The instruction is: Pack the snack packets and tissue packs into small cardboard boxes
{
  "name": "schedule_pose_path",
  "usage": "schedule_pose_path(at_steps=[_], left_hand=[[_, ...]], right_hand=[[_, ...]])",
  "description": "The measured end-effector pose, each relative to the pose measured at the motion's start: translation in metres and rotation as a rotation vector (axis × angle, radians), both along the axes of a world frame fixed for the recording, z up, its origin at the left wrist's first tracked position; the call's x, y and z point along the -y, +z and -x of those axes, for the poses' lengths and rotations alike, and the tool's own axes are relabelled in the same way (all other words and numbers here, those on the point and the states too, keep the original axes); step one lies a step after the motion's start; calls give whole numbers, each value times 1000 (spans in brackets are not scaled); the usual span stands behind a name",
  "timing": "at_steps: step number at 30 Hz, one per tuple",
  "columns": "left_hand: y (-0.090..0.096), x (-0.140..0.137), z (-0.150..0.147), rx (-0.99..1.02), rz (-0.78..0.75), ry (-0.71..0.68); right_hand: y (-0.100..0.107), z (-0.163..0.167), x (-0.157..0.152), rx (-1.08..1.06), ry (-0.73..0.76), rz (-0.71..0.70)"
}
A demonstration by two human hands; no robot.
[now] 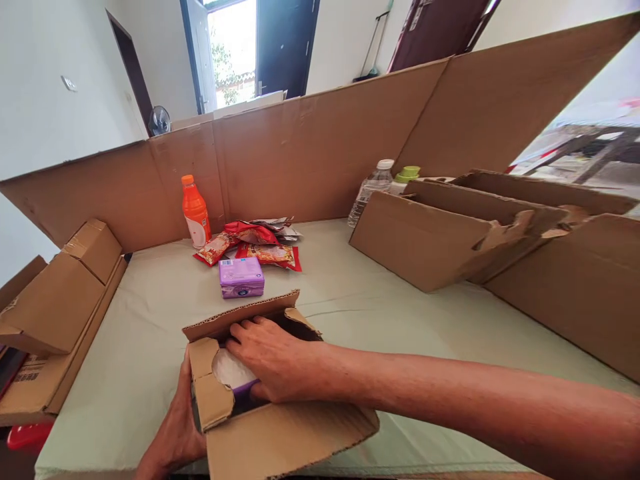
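Observation:
An open cardboard box [295, 440] stands at the near edge of the table with its flaps spread. My left hand [177, 427] grips the box's left side, the thumb up along the wall and the other fingers partly hidden. My right hand [273, 360] reaches into the box, fingers curled over a pack with a white top and purple side [233, 369]. The fingertips are hidden inside, and the thumb lies by the purple part. Just beyond the box sits a purple tissue pack [241, 277], with red snack packets [250, 243] behind it.
An orange bottle [195, 213] stands near the tall cardboard screen [310, 153]. On the right are open cardboard boxes [435, 240], with a clear bottle [370, 190] and a green-capped container [407, 177] behind. Another cardboard box [55, 300] is at the left edge.

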State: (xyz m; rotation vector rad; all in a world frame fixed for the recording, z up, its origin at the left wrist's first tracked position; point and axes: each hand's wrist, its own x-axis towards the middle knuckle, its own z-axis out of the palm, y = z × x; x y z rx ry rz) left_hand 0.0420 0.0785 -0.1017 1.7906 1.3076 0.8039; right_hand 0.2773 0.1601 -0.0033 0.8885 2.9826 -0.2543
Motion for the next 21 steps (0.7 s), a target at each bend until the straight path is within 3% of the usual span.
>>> schedule_pose_path(at_steps=[3,7,11,13,15,17,19,21], left_hand=[[-2,1,0,2,-4,13],[-6,3,2,62,7,2],[-7,5,3,67,0,-24],[-7,4,3,66,-7,-30],[-8,4,4,62,-14,-12],[-12,4,4,68,-9,9],[-17,5,5,95,-1,18],[-21,7,6,129,6,17]], right_hand=[[5,2,3,17,-3,62],[27,-25,10,-111,-154,180],[54,-99,-1,-648,-387,253],[52,-142,-18,-971,-533,233],[33,-178,-40,-1204,-722,243],[0,-199,-61,-1300,-940,396],[-39,-203,-75,-1267,-1100,548],[-73,-197,-82,-1197,-1150,645]])
